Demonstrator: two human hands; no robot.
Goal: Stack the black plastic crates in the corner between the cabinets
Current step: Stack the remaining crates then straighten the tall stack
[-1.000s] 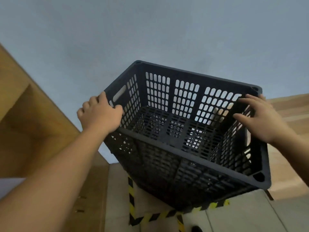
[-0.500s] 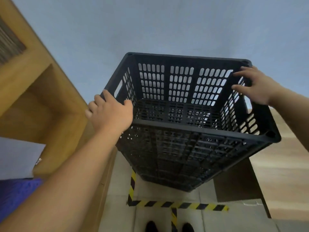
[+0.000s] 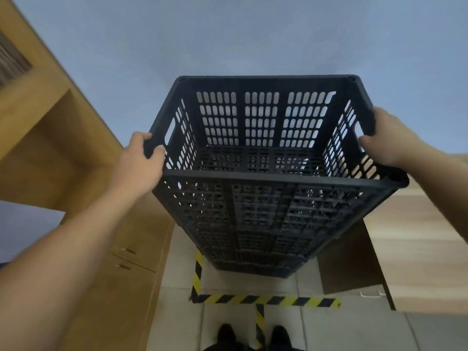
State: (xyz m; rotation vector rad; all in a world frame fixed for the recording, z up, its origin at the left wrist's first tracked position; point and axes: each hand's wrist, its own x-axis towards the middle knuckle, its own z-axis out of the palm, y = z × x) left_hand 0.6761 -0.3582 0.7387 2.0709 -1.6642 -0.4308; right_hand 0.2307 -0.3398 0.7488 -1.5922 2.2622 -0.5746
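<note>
The black slotted plastic crate (image 3: 266,173) tops a stack of like crates in the corner. The left hand (image 3: 141,160) grips its left rim; the right hand (image 3: 387,140) grips its right rim.

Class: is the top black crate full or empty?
Empty. Through the open top of the top crate, its slotted floor shows bare, with nothing lying on it.

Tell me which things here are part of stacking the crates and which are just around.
Part of the job: top black crate; crate stack beneath it; left hand; right hand; left wooden cabinet; right wooden cabinet.

Just around: striped floor tape; black shoes; grey wall.
</note>
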